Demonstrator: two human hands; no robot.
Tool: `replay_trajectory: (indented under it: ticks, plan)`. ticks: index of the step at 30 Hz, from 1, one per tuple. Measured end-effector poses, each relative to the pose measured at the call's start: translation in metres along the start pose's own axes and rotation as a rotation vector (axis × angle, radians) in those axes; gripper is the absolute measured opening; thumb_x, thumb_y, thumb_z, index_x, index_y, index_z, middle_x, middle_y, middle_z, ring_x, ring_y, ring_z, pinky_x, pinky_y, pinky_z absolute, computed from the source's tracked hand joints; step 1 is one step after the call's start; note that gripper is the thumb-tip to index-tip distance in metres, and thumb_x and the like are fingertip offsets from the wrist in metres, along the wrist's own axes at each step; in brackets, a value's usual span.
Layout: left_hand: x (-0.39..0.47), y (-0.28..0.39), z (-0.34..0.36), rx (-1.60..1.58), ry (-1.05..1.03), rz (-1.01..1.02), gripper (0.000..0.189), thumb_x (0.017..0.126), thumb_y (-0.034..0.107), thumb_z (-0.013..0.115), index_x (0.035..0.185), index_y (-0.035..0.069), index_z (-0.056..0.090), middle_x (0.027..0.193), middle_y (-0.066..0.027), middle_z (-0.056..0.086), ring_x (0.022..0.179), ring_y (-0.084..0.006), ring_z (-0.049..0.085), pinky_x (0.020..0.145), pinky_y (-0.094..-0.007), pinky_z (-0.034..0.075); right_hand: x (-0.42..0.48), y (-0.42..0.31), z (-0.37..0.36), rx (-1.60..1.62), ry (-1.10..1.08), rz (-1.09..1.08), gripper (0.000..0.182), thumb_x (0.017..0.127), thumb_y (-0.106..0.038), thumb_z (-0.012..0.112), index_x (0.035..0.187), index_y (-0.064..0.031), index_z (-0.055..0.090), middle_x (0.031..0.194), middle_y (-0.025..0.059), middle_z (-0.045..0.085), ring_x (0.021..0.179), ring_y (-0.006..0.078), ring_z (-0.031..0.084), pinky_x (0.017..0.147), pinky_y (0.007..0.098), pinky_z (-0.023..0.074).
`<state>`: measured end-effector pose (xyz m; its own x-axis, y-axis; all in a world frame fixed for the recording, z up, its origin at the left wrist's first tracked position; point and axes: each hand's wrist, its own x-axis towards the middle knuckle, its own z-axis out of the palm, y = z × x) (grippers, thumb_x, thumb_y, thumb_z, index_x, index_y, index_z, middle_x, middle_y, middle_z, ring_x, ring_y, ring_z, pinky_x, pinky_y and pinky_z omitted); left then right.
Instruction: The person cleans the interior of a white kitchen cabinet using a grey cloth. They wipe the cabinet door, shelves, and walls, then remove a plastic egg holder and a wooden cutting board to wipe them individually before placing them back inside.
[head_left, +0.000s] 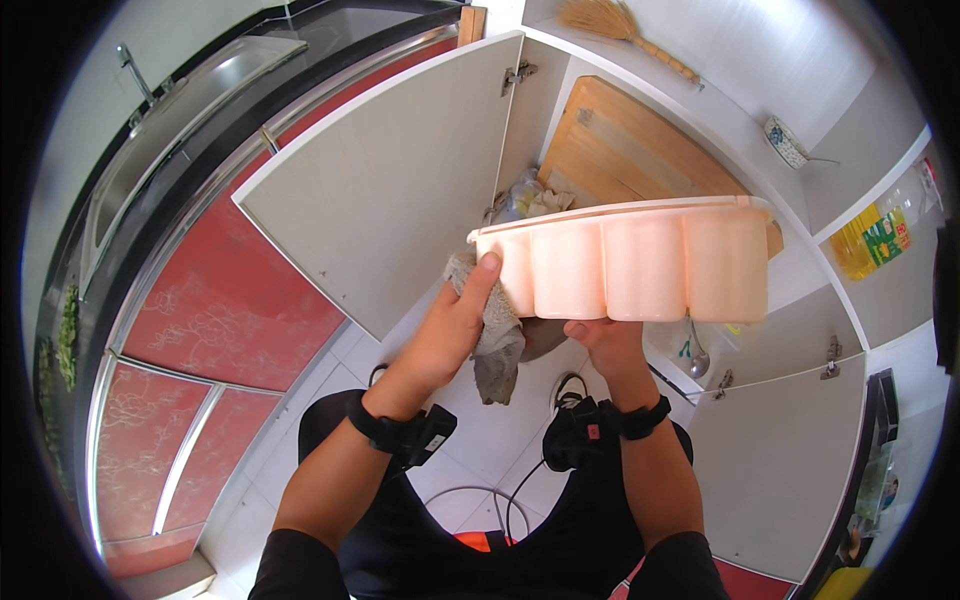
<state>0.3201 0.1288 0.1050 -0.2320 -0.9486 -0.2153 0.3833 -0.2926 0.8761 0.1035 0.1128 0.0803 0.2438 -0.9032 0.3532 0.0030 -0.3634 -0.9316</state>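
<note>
A pale pink plastic storage box (645, 262) with rounded, fluted compartments is held up before me, in front of the opened cupboard. My left hand (450, 330) grips its left end, thumb on the side wall. Bunched between that hand and the box hangs a grey cloth (498, 352), its lower end dangling free. My right hand (611, 345) supports the underside near the middle, its fingers mostly hidden by the box. The inside of the box cannot be seen from here. Behind it a wooden board (630, 142) leans inside the cupboard.
Two cupboard doors stand open, one at left (390, 180) and one at right (780, 465). A hand broom (607, 22), a patterned bowl (786, 142) and an oil bottle (870, 240) are on shelves. A ladle (699, 363) lies low inside. At left is a sink (195, 97).
</note>
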Motion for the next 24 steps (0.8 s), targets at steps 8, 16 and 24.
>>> replay_trajectory:
  ticks: [8, 16, 24]
  plan:
    - [0.004, -0.023, -0.003, 0.389, 0.293, 0.428, 0.042, 0.101, 0.036, 0.064, 0.115, -0.003, 0.066, 0.104, -0.0144, 0.072, 0.09, -0.0232, 0.067, 0.078, -0.0372, 0.053, -0.001, 0.001, 0.012, -0.023, 0.126, -0.054, 0.062, 0.078, -0.025, 0.091, 0.126, -0.001, 0.061, 0.119, 0.0086, 0.068, 0.105, 0.0185, 0.064, 0.09, 0.0348, 0.0558]
    - [-0.019, -0.018, 0.016, 1.002, 0.076, 0.979, 0.032, 0.088, 0.017, 0.074, 0.116, 0.003, 0.066, 0.114, -0.0189, 0.065, 0.105, -0.0452, 0.06, 0.093, -0.0495, 0.048, -0.002, 0.004, -0.004, -0.059, 0.173, -0.045, 0.056, 0.08, -0.01, 0.087, 0.127, 0.0011, 0.059, 0.117, 0.0087, 0.068, 0.105, 0.0185, 0.066, 0.091, 0.0331, 0.0567]
    - [-0.011, -0.036, 0.004, 0.904, 0.067, 0.851, 0.04, 0.092, 0.01, 0.064, 0.129, -0.002, 0.057, 0.109, -0.0176, 0.067, 0.1, -0.035, 0.064, 0.093, -0.043, 0.048, -0.005, -0.009, 0.022, -0.003, 0.13, 0.023, 0.054, 0.079, -0.012, 0.089, 0.126, -0.0013, 0.064, 0.118, 0.0086, 0.071, 0.107, 0.0206, 0.067, 0.095, 0.0369, 0.0546]
